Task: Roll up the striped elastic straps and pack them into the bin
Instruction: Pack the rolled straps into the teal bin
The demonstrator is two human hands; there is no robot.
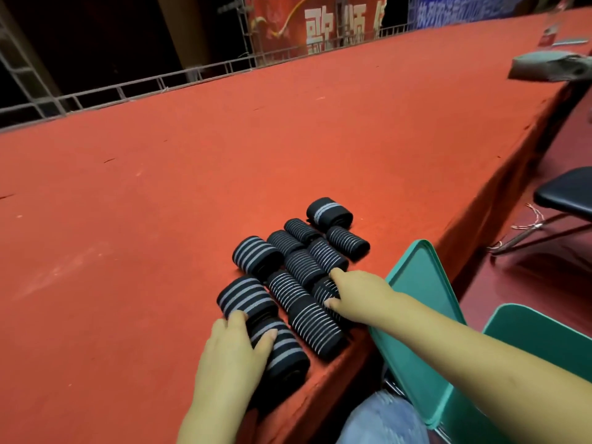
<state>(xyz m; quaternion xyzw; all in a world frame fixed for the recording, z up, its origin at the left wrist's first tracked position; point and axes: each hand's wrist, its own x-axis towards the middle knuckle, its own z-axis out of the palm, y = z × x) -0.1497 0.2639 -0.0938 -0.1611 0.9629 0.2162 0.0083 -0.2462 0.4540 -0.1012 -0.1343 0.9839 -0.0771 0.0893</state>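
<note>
You're working at a long table covered in red felt [224, 161], with a grey metal truss rail [128, 91] along its far edge, a dark hall behind it, and a red banner with pale characters [320, 24] hung further along. Going left to right: your left hand [234, 350] lies over the nearest wide-striped roll [282, 354], thumb across the top and fingers curved down its far side, so it looks like a loose hold, not a tight clamp. Beside it the rolled striped straps [298, 277] sit packed in touching rows, close to the table's front edge. Your right hand [358, 296] reaches in with the forefinger stretched out onto one fine-striped roll and the thumb against another; the other fingers are hidden, so I can't tell whether they grip. Just right of the rolls, below the table edge, the green bin [416, 315] stands tilted with a second green piece [538, 341] beside it. The risk, as I judge it, is that elastic springs open if your hold slackens, and a nudge to the edge rows could tip rolls off the front, past the bin's rim. Further right stand a dark-seated chair [567, 193] and a grey bundle [551, 65] on the far table end
</note>
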